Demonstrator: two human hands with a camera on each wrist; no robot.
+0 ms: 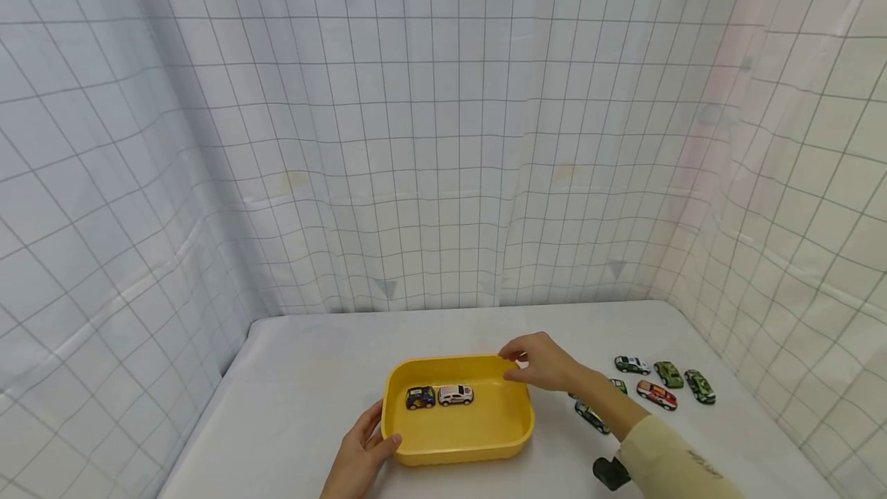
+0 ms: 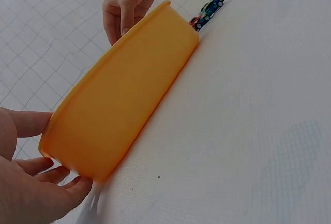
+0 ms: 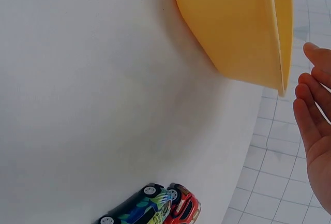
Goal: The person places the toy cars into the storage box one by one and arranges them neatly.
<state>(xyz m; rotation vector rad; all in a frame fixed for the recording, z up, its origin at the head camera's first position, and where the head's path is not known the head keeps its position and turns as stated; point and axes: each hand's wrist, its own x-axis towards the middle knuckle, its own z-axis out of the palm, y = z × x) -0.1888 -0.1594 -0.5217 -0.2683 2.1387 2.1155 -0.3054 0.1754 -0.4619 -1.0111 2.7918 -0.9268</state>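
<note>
A shallow yellow plastic tray [image 1: 457,437] rests on the white table in the head view. Inside, toward its left, a dark toy car [image 1: 420,397] and a white toy car [image 1: 455,395] stand end to end. My left hand [image 1: 362,449] grips the tray's left end, thumb at the rim and fingers against the outer wall, as the left wrist view also shows. Over the back right corner is my right hand [image 1: 543,361], fingers slightly bent. In the right wrist view its fingertips [image 3: 301,90] hover just beside the rim with nothing between thumb and fingers.
Right of the tray lie several toy cars, among them a red one [image 1: 657,395], a white-and-green one [image 1: 632,364] and a camouflage one [image 1: 700,386]. A blue-green car [image 3: 142,208] lies below my right forearm. Gridded white curtains [image 1: 430,137] enclose the table's back and sides.
</note>
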